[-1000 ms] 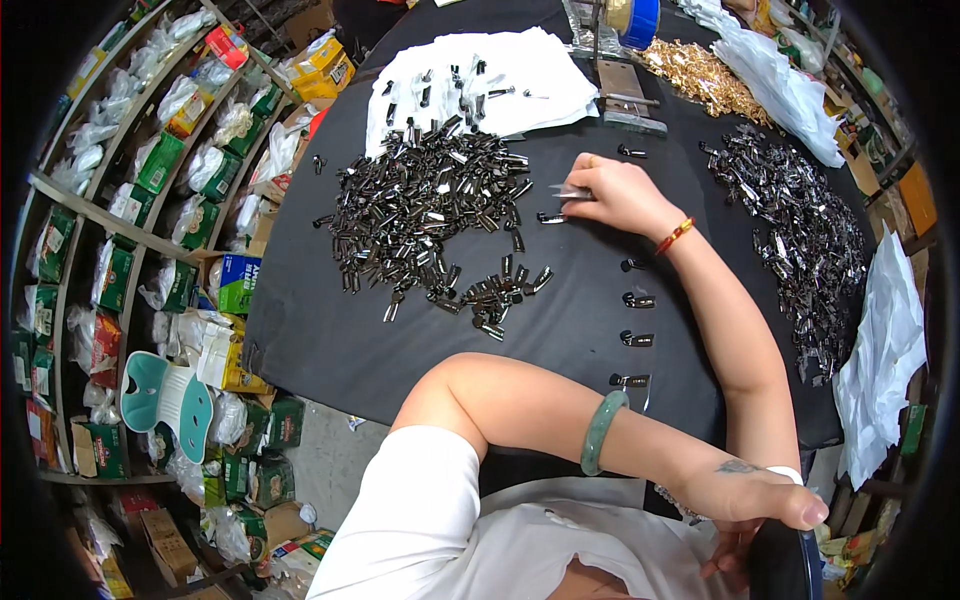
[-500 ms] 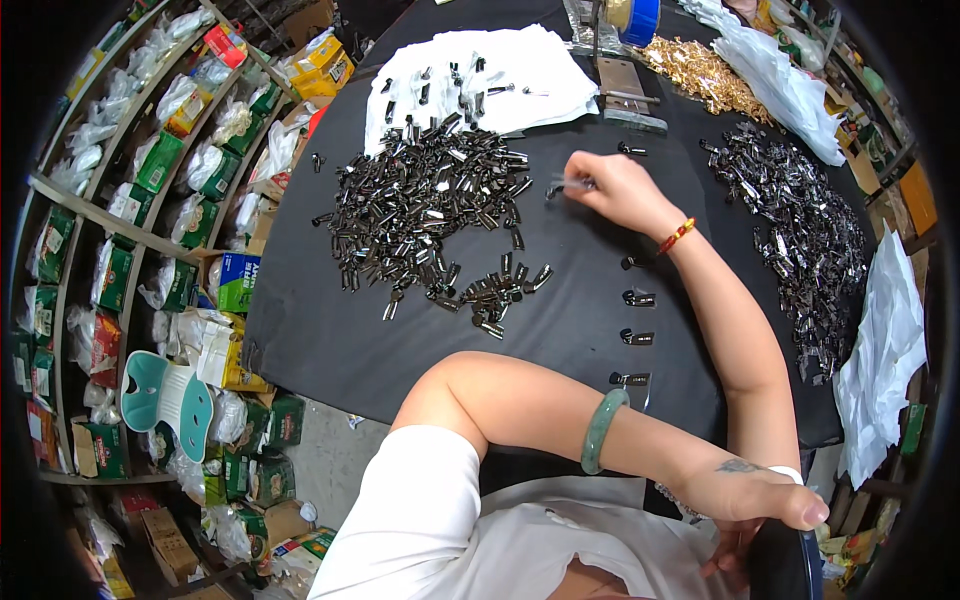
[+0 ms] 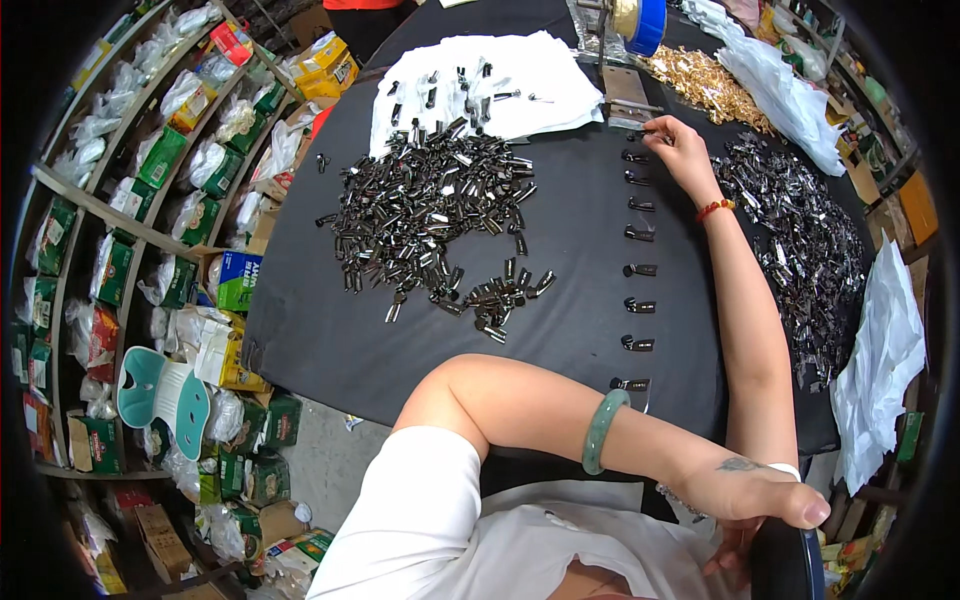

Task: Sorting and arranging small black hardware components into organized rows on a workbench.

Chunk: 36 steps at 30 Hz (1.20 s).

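Observation:
My right hand (image 3: 683,143) is stretched to the far side of the black table (image 3: 330,340), pinched on a thin metal tool (image 3: 650,129) whose tip is beside a flat metal block (image 3: 622,90). Just below it, a row of several small dark clips (image 3: 640,270) runs down toward me. A big pile of dark metal clips (image 3: 430,205) lies left of the row. My left hand (image 3: 752,497), with a green bangle (image 3: 600,432) on that arm, rests low right against a dark rounded object (image 3: 785,562); its grip is unclear.
A second pile of dark clips (image 3: 800,225) lies right of my arm. A white cloth (image 3: 480,85) with a few clips, gold-coloured parts (image 3: 705,80) and a blue-capped reel (image 3: 640,22) sit at the back. White bags (image 3: 885,355) lie right. Shelves of boxes (image 3: 150,200) stand left.
My right hand moved from the table's middle up and right to the far end of the clip row. The row now holds more clips at its far end. My left arm stayed still.

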### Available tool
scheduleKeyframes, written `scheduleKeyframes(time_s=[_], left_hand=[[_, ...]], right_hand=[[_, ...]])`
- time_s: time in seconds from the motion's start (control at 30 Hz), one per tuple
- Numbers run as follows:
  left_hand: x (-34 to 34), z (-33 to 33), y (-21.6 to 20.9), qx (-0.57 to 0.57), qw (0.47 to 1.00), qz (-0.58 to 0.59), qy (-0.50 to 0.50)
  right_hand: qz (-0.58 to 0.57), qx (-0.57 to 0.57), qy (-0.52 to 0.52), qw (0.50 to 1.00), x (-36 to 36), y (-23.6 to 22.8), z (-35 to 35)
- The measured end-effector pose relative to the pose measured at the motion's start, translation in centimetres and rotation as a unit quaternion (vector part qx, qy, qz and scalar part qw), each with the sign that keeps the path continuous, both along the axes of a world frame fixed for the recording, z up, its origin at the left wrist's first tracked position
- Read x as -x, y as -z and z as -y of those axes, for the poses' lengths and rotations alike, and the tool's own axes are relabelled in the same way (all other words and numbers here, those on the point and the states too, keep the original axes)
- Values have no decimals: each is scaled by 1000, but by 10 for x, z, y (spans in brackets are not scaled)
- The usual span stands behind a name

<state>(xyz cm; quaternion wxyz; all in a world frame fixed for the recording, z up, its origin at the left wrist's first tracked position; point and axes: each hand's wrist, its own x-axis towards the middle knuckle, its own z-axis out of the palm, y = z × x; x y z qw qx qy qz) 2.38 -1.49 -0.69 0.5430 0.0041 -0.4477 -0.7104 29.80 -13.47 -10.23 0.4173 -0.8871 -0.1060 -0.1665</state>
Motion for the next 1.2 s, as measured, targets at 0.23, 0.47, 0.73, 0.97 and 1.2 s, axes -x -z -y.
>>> scheduleKeyframes(time_s=[0.23, 0.47, 0.73, 0.97, 1.2], left_hand=[[-1, 6, 6, 36, 999, -12, -5], [-2, 0, -3, 8, 997, 5, -82], [-5, 9, 7, 17, 1000, 6, -23], [-3, 6, 4, 11, 991, 57, -122], [-8, 3, 1, -4, 999, 20, -26]], right_hand=[[32, 60, -4, 998, -29, 21, -3], [-4, 141, 51, 989, -29, 29, 7], [59, 64, 12, 996, -31, 29, -2], [1, 211, 73, 975, -24, 25, -2], [77, 231, 61, 968, -20, 27, 2]])
